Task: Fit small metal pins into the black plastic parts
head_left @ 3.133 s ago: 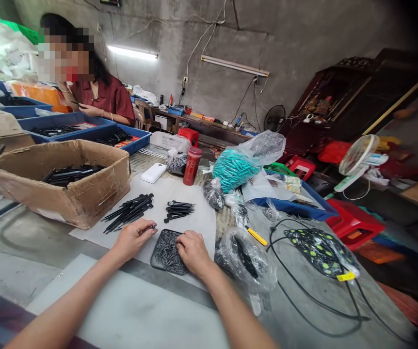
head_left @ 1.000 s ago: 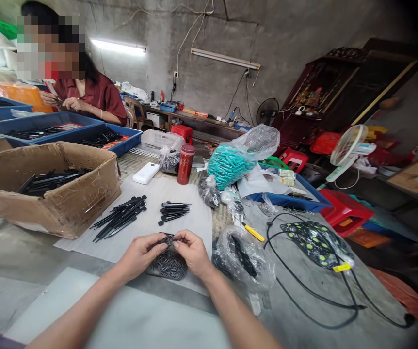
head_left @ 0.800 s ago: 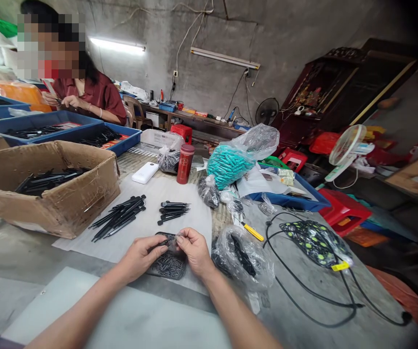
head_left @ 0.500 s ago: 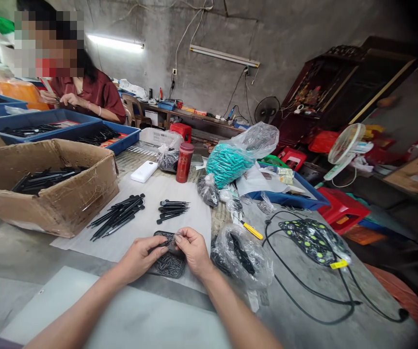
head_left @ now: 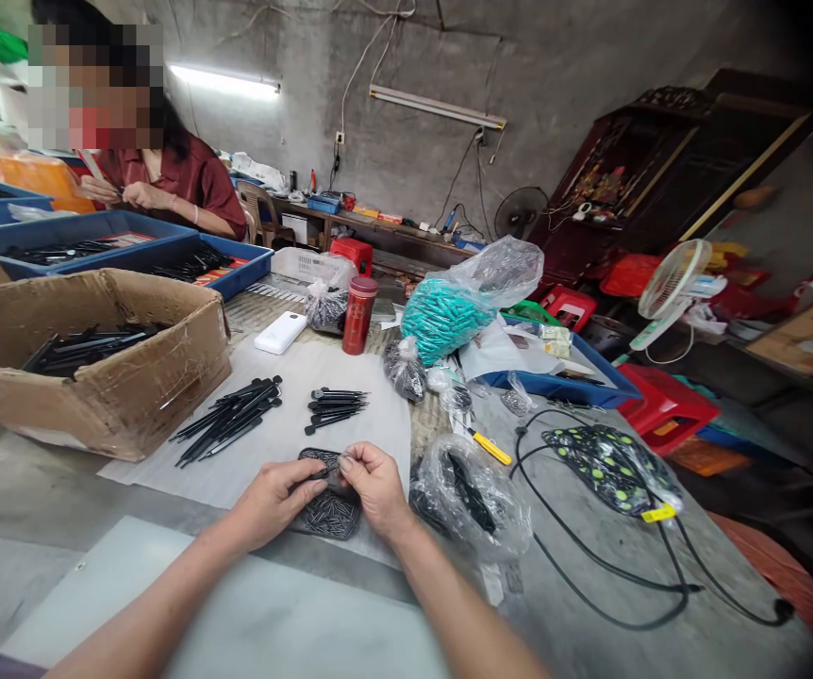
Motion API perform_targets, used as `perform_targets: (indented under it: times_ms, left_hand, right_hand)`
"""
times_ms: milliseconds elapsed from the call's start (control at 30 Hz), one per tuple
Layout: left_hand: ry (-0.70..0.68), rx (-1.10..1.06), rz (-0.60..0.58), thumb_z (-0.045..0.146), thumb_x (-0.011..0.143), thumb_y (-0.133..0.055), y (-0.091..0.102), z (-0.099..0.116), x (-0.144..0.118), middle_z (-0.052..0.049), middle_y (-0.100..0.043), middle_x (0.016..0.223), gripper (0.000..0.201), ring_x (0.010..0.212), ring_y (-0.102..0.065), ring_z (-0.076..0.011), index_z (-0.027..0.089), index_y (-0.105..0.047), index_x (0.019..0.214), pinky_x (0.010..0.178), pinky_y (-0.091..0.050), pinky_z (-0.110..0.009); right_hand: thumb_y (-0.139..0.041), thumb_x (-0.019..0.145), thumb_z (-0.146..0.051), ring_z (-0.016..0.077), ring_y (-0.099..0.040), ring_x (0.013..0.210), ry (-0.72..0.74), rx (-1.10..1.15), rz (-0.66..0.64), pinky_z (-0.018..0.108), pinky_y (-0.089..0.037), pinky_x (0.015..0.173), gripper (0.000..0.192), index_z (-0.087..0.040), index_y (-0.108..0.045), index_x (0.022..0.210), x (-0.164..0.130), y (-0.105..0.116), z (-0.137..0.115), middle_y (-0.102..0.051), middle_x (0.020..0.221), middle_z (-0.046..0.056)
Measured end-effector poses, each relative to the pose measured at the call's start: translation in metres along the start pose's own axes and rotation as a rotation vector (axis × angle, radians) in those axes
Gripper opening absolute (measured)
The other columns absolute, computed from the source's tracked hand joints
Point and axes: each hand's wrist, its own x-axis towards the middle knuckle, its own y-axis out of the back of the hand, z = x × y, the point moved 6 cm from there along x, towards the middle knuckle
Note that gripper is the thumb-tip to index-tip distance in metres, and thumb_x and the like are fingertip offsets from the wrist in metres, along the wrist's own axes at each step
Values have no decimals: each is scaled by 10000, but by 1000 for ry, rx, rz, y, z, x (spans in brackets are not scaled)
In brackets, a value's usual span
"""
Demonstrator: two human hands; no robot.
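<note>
One left hand (head_left: 283, 495), one right hand (head_left: 378, 486), one small tray (head_left: 340, 538)
Two bunches of black sticks (head_left: 228, 422) (too overlapped for a stick-by-stick count), one cardboard box of dark sticks (head_left: 156, 382), one dark-red bottle (head_left: 357, 321), one white power bank (head_left: 280, 332), one yellow-handled tool (head_left: 492, 449), one bag of teal pieces (head_left: 445, 319), one white basket (head_left: 291, 265), two fans (head_left: 670, 278), two tube lights (head_left: 438, 107), three red stools (head_left: 671, 407), one other person (head_left: 205, 184).

Have pin tray (head_left: 337, 538) on sheet (head_left: 291, 377) as clock centre. See small stick pile (head_left: 337, 408) at 12, with flask (head_left: 358, 319) behind, big pile (head_left: 229, 421) at 10, with carton (head_left: 148, 401) past it. Add open bag (head_left: 512, 519) at 3, stuffed bag (head_left: 445, 316) at 1.
</note>
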Motion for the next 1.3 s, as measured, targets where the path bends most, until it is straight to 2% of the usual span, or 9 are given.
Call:
perform_targets:
  times_ms: [367,700,900,1167,1300]
  left_hand:
    - [21,-11,-35,302,836,-404,0,2,0,9,-638,783,232,693,-570,-106,176,-598,818,640,-430,-182]
    - [-49,33,32,293,830,-414,-1,2,-2,10,-634,711,225,616,-559,-101,177,-606,806,584,-429,-179]
    - [-39,45,36,301,836,-401,-1,2,-3,11,-623,681,242,597,-553,-101,174,-602,792,574,-426,-180]
    - [-16,66,55,309,827,-405,1,1,-1,6,-628,682,242,617,-559,-112,183,-611,820,594,-436,-192]
    - [-9,83,58,306,825,-410,1,-2,-2,5,-635,697,236,625,-565,-115,187,-612,842,600,-441,-195]
  right_hand:
    - [-597,629,-347,68,-371,470,17,-39,-12,213,-312,478,210,-162,-499,634,-1,0,0,-455,506,-53]
    - [-540,688,-303,78,-350,499,106,-179,-5,217,-294,489,150,-162,-510,644,-2,2,2,-433,536,-45]
    - [-528,703,-291,91,-375,537,144,-279,16,222,-320,521,148,-158,-526,638,-6,0,0,-460,557,-29]
    - [-512,712,-341,82,-336,494,97,-201,-6,219,-284,483,187,-164,-510,654,-2,2,4,-408,528,-46]
    - [-502,721,-322,82,-314,502,119,-251,-12,216,-271,479,166,-170,-492,654,-2,4,3,-386,539,-49]
